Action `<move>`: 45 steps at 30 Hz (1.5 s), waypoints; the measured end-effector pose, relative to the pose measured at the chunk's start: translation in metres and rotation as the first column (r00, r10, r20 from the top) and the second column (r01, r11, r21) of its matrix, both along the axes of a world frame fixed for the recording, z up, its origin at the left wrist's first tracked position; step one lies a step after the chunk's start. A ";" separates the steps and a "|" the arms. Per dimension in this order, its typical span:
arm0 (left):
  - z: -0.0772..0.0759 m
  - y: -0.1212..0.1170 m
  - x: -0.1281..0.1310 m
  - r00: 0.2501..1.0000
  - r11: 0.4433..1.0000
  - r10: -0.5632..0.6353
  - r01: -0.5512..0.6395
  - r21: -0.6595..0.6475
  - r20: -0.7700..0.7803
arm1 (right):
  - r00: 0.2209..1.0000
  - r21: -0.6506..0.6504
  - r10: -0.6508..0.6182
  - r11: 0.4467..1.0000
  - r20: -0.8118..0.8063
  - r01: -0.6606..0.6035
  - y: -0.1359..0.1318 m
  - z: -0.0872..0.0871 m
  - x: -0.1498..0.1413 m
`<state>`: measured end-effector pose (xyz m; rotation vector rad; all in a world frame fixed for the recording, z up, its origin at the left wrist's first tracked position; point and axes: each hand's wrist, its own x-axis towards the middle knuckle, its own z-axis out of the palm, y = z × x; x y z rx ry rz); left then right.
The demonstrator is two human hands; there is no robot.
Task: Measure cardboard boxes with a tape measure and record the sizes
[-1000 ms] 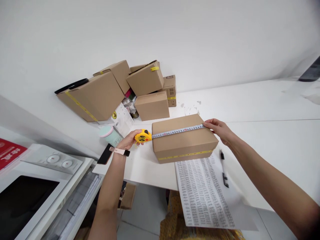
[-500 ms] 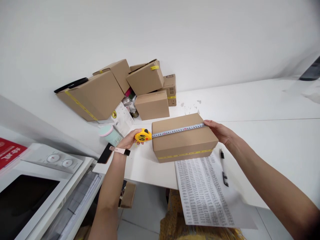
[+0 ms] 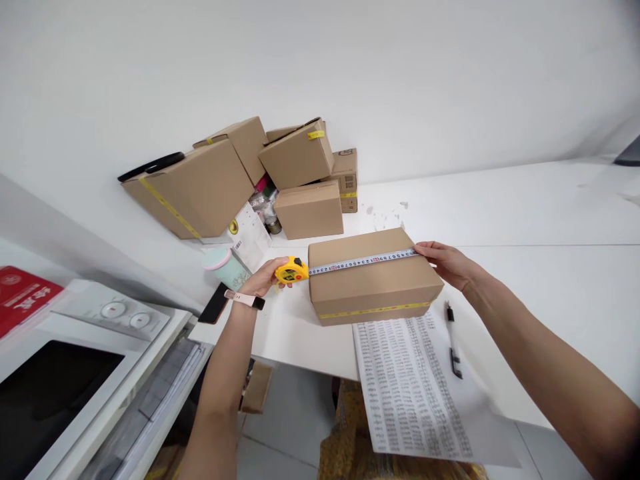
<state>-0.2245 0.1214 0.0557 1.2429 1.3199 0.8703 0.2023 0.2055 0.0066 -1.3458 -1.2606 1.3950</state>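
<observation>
A closed cardboard box [image 3: 370, 283] with yellow tape along its near side sits on the white table, partly over a printed sheet [image 3: 405, 393]. My left hand [image 3: 269, 275] grips the yellow case of a tape measure [image 3: 292, 271] at the box's left end. Its silver blade [image 3: 363, 261] lies stretched lengthwise across the box top. At the far right edge of the box, my right hand [image 3: 447, 262] pinches the blade's end, thumb and fingers against the cardboard corner. The blade's tip is hidden under those fingers.
Several cardboard boxes [image 3: 309, 210] are stacked against the wall at the back left. A mint cup [image 3: 226, 269] and a dark phone-like slab [image 3: 214, 305] are by my left wrist. A pen [image 3: 453, 339] lies on the paper. A white microwave [image 3: 90, 347] stands at the left.
The view has shifted slightly, so everything appears a little further right. Both hands keep their hold on the tape measure, and the blade stays stretched over the box.
</observation>
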 end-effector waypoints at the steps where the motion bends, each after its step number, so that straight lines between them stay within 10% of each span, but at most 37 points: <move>1: 0.000 0.000 0.000 1.000 1.000 -0.005 0.005 0.008 0.001 | 1.000 -0.032 -0.013 0.999 -0.002 0.013 0.000 0.001 0.001; 16: 0.058 -0.071 0.055 0.997 0.986 -0.048 0.039 0.160 0.055 | 0.961 0.095 -0.104 0.992 0.255 0.082 -0.001 0.049 0.008; 22: 0.007 -0.127 0.120 0.861 0.949 -0.160 0.268 -0.163 0.482 | 0.992 0.277 -0.035 0.961 0.122 0.000 0.024 0.079 -0.006; 27: -0.033 -0.137 0.198 0.688 0.957 -0.086 0.259 -0.133 0.720 | 0.981 0.269 0.137 0.948 0.140 -0.171 0.054 0.067 -0.051; 36: -0.029 -0.119 0.247 0.666 0.980 0.133 0.022 -0.198 0.734 | 0.947 0.194 0.115 0.965 0.299 -0.178 0.087 0.027 -0.094; 45: -0.023 -0.134 0.257 0.675 0.970 0.192 -0.018 -0.244 0.713 | 0.920 0.105 0.193 0.965 0.343 -0.241 0.085 0.030 -0.091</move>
